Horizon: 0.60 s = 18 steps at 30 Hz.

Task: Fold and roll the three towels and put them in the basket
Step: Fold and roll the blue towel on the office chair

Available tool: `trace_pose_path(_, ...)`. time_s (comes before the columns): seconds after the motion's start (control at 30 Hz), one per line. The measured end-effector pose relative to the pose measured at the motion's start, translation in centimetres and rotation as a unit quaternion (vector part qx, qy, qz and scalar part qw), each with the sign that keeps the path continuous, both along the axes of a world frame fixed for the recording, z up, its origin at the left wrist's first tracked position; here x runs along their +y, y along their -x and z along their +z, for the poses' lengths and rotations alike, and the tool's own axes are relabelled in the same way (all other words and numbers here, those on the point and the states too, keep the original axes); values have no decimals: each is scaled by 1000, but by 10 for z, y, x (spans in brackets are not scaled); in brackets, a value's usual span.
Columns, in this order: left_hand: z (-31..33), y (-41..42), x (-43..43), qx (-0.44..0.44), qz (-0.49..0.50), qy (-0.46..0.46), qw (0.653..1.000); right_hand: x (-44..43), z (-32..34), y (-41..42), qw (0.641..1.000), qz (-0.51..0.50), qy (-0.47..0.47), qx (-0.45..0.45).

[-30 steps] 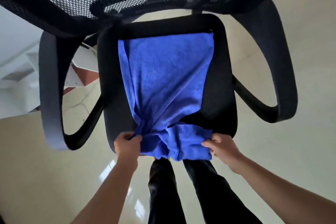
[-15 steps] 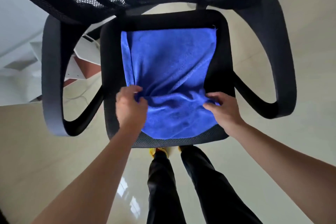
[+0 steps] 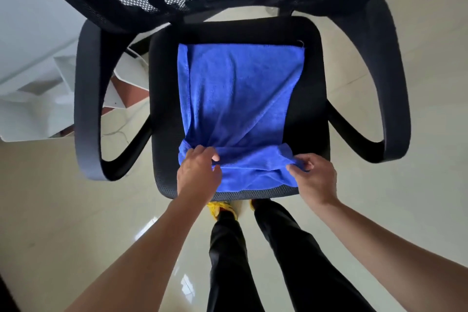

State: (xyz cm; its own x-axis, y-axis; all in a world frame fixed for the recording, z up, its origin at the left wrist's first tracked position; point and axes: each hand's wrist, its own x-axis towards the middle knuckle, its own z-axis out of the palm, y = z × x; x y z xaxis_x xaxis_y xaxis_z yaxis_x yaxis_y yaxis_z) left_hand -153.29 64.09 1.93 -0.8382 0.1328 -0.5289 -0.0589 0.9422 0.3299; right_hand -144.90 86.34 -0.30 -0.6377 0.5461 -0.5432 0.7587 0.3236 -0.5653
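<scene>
I see the blue towel (image 3: pixel 240 94) spread on the black chair seat (image 3: pixel 312 109) at the centre of the frame, its near edge turned over into a thick band across the lower part of the seat. Left hand (image 3: pixel 198 172) sits on the band's left end, fingers close together and curled over the cloth. Right hand (image 3: pixel 314 177) pinches the band's right corner between thumb and fingertips.

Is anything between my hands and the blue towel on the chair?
Nothing visible: left hand and right hand both grip the blue towel's near edge on the chair seat. The basket is out of view.
</scene>
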Motion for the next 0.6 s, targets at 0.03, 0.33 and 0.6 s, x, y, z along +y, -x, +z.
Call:
trace_pose_path(0.03, 2, 2, 3, -28, 50, -18, 998, 1, -1, 1, 1000, -14, -8, -13)
trace_pose_path(0.33, -17, 29, 58, -313, 309, -182, 880, -16, -2, -7, 989, 101, 65, 89)
trace_pose_path(0.6, -35, 15, 70, -297, 222, -160, 915, -13, -17, -23, 973, 217, -77, -33)
